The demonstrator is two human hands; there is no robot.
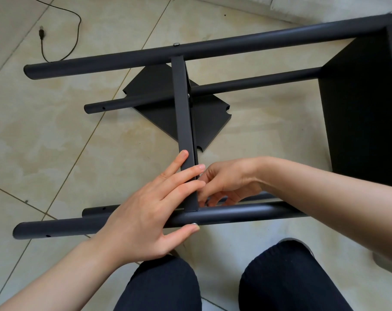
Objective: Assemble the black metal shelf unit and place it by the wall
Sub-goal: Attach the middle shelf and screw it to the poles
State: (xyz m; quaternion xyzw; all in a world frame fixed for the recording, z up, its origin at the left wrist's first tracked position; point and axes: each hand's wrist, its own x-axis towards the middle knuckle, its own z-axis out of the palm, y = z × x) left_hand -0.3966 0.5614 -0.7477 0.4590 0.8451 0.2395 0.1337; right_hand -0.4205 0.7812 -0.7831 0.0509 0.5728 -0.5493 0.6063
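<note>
The black shelf unit lies on its side on the tiled floor. Its far tube (213,49) and near tube (246,215) are bridged by a shelf panel (182,108) seen edge-on. A fitted shelf (359,113) closes the right end. My left hand (145,216) lays straight fingers across the panel's near end, and its thumb tip rests on a screw head (194,224) in the near tube. My right hand (228,182) reaches in from the right, fingers curled at the panel's lower corner. The panel's edge hides its fingertips and whatever they hold.
A loose black shelf panel (154,99) lies flat on the floor under the frame. A lower tube (246,83) crosses above it. A dark cable with a plug (41,33) trails at the top left. My knees (163,286) are at the bottom edge.
</note>
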